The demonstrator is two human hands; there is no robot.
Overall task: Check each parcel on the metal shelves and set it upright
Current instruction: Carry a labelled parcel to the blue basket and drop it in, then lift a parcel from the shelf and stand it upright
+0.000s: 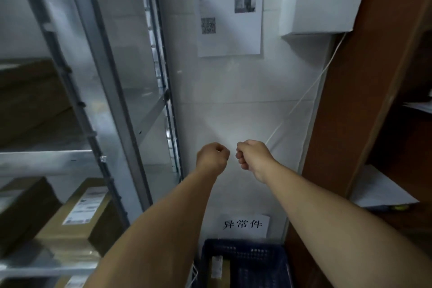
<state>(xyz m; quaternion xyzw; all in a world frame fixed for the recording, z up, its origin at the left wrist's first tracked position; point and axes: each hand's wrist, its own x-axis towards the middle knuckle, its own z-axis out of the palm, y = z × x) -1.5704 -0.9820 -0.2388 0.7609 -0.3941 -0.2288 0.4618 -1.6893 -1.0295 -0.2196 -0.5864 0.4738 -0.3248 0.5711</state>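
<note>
Both arms are stuck straight out in front of the white wall (245,112), well away from the parcels. The left hand (212,156) is balled into a fist, grip fully closed with nothing in it. The right hand (252,156) is the same, fingers curled in on an empty grip. The two fists sit just beside each other, not touching.

The metal shelves (46,155) are off to the left. On the lower shelf there's a labelled parcel (77,224), a tan cardboard box lying flat with its shipping label facing up. Its long axis runs from near-left to far-right, in toward the shelf post. A darker box (21,208) sits just beside it on the left. A big brown box (30,100) lies on the shelf above, too blurry to say much more.

Down low a blue crate (257,259) stands against the wall under a paper sign (244,224). Printed notices (229,23) hang higher up, a white cable (311,91) slants down the wall toward the right hand, and a brown wooden unit (350,100) stands on the right
</note>
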